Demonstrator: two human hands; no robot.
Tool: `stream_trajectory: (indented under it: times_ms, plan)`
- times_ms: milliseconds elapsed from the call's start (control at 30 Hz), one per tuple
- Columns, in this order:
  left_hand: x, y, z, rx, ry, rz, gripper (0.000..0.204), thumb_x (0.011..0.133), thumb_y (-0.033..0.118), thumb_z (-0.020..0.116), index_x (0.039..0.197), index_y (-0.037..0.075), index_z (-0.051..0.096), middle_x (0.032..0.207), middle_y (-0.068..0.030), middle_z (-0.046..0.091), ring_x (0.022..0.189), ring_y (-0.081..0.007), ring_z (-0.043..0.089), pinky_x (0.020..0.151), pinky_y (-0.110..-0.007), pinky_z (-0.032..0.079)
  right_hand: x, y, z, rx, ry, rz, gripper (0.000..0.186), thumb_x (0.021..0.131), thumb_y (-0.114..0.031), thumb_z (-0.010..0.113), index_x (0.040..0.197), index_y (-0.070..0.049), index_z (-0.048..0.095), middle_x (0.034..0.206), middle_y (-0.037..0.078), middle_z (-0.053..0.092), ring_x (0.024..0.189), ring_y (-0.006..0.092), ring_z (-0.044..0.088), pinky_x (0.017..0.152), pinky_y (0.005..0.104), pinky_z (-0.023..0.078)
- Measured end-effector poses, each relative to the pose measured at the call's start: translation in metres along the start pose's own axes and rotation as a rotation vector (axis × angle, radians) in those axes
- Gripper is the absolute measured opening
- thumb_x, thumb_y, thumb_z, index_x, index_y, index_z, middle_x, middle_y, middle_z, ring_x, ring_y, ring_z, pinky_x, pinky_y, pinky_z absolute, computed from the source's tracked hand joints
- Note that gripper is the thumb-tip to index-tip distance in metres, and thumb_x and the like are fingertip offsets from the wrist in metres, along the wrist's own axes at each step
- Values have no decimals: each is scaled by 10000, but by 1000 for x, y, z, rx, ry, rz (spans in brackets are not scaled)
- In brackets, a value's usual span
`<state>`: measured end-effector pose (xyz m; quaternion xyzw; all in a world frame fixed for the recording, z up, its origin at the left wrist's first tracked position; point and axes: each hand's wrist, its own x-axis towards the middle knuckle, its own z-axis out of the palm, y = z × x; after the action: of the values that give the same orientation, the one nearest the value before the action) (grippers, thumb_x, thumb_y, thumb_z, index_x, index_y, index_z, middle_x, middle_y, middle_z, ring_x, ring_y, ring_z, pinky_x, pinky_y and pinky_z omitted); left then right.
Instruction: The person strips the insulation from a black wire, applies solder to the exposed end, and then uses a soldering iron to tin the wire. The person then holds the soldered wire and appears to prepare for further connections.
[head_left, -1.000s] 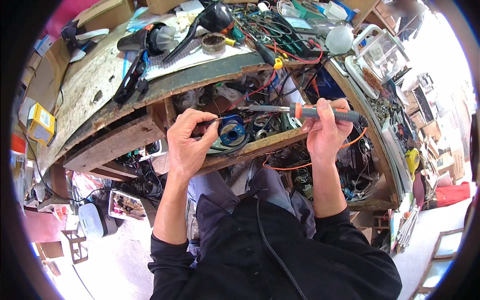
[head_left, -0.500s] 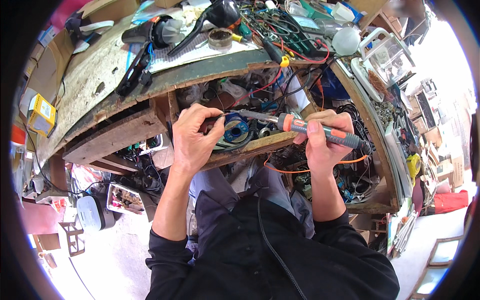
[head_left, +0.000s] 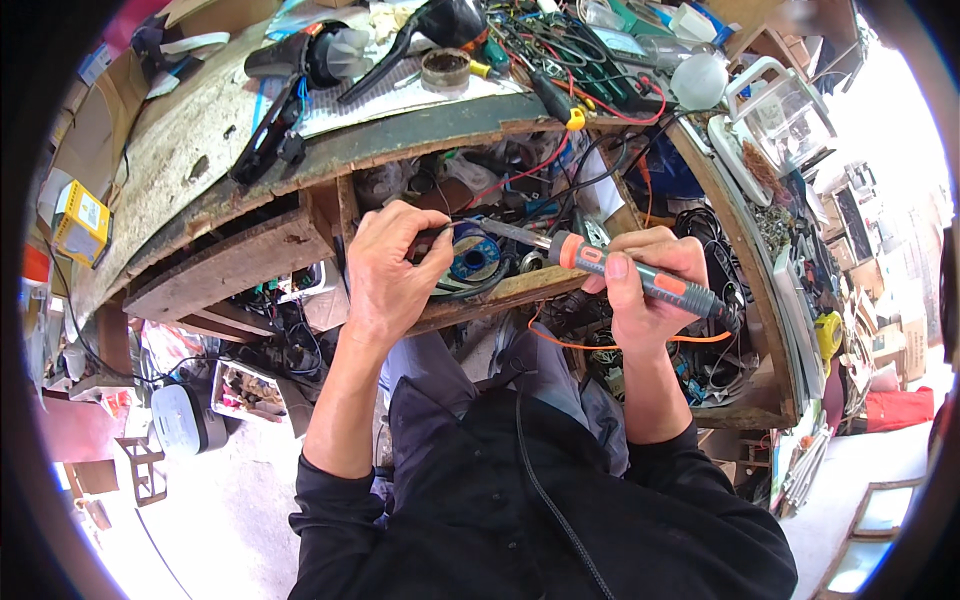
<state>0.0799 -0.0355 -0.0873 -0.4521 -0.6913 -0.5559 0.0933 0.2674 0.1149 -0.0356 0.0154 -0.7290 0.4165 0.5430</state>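
Observation:
My left hand is pinched on a thin dark wire. My right hand grips a grey and orange soldering iron, angled so that its metal tip is at or close by the wire at my left fingertips; whether they touch I cannot tell. Just beyond my fingers, partly hidden by them and the iron, is a blue spool in the open compartment among tangled leads. An orange cord loops below my right hand.
A cluttered wooden bench spans the view, carrying black plastic tool bodies, a round tin, test leads, a white globe and a clear-panelled appliance. A yellow box is at far left, a crate below.
The iron in my right hand has tilted, its tip higher than the handle, and moved left toward my left fingertips. My left hand has shifted slightly right and up.

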Motion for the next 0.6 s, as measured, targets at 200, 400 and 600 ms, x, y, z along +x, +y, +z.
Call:
stream_trajectory:
  times_ms: [200,400,600]
  plan:
    - [1,-2,-1,47,-6,64,148,782,-26,750,920,11,713,838,-68,672,752,-203,590,677,-306,475,-1,3,-3,-102,-9,-57,244,826,-3,785,907,4,555,793,184,703,612,151,660,536,268,523]
    - [1,-3,0,47,-10,51,147,781,-28,748,918,10,713,839,-70,672,760,-205,592,680,-308,476,-2,2,-2,-96,15,-31,246,806,-6,797,899,2,570,771,174,709,633,162,667,559,272,522]
    - [1,-3,0,38,-13,42,144,784,-30,748,918,8,711,829,-68,665,752,-194,590,673,-300,473,-2,3,-1,-108,17,-47,243,799,-2,797,895,1,574,765,170,712,633,169,669,565,280,525]
